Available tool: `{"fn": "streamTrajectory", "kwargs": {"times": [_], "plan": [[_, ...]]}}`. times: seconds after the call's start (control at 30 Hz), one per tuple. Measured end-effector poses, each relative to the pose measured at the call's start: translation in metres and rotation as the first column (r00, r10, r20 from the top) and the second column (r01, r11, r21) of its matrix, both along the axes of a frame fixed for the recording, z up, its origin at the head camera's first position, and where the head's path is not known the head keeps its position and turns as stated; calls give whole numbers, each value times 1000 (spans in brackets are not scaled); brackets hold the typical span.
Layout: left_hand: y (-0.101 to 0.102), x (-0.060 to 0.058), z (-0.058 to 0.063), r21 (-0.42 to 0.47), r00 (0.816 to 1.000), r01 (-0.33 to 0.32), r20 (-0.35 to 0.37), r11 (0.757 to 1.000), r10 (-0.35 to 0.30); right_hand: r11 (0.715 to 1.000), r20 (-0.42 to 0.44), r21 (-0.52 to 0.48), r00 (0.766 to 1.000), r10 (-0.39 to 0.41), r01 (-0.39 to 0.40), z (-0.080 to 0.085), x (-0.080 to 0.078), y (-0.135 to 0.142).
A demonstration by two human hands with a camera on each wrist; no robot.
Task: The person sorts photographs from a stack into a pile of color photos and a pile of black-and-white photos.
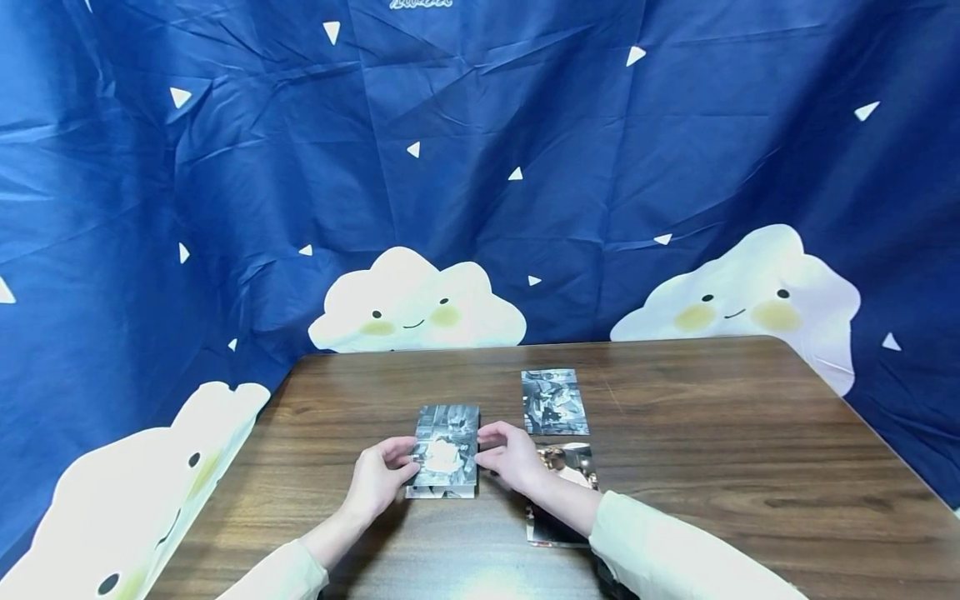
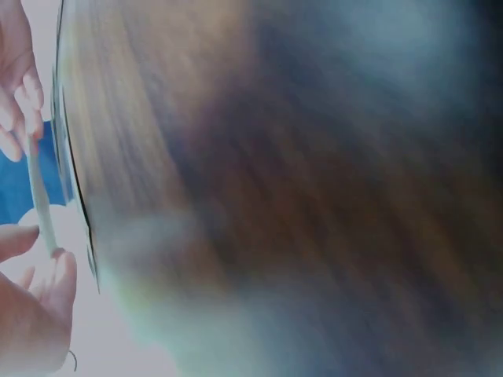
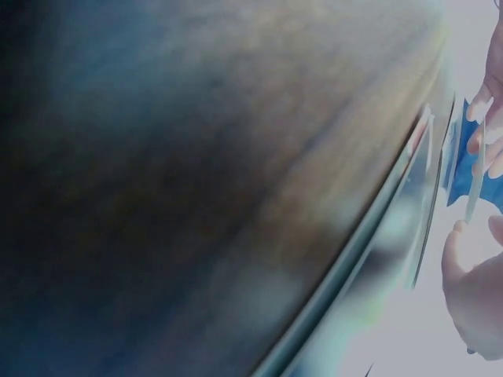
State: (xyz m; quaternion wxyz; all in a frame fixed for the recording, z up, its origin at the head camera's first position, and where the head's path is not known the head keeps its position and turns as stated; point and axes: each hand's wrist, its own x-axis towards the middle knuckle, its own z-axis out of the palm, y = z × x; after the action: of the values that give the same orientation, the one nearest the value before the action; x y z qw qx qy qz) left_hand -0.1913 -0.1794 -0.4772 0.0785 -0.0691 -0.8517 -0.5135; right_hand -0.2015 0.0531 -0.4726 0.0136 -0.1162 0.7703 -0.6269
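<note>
A black-and-white photo print is held in front of me between both hands. My left hand pinches its left edge with thumb and fingers. From the other side, my right hand grips the right edge. Beneath the near end, the pale margin of another print shows. In the left wrist view the held print appears edge-on, with the left hand at its lower end. The right wrist view likewise has the print as a thin pale strip above the right hand.
Right of the hands, another black-and-white print lies on the brown wooden table. Nearer me are a colour print and a dark print, both partly covered by my right forearm. A blue curtain with clouds hangs behind.
</note>
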Motion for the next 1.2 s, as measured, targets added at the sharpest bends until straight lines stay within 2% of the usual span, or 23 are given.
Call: {"fn": "streamTrajectory", "kwargs": {"times": [0.17,0.47,0.67,0.8,0.9,1.2], "plan": [[9,-4,1,21,1000,-10,-11,1000,10,997,-1,-16,997,-71,71,3,-3,5],[40,-10,3,142,1000,-22,-18,990,25,972,-21,-45,972,-232,231,9,-9,21],[60,-15,8,166,1000,-8,-28,986,13,954,-25,-66,955,-294,292,12,-14,34],[73,-18,12,168,1000,2,-25,986,2,936,-47,-49,936,-350,347,13,-18,43],[84,-22,15,168,1000,-14,-13,986,16,922,-60,-33,920,-388,386,13,-20,51],[116,-33,19,246,1000,-10,23,969,4,901,-50,-39,899,-435,433,16,-26,80]]}}
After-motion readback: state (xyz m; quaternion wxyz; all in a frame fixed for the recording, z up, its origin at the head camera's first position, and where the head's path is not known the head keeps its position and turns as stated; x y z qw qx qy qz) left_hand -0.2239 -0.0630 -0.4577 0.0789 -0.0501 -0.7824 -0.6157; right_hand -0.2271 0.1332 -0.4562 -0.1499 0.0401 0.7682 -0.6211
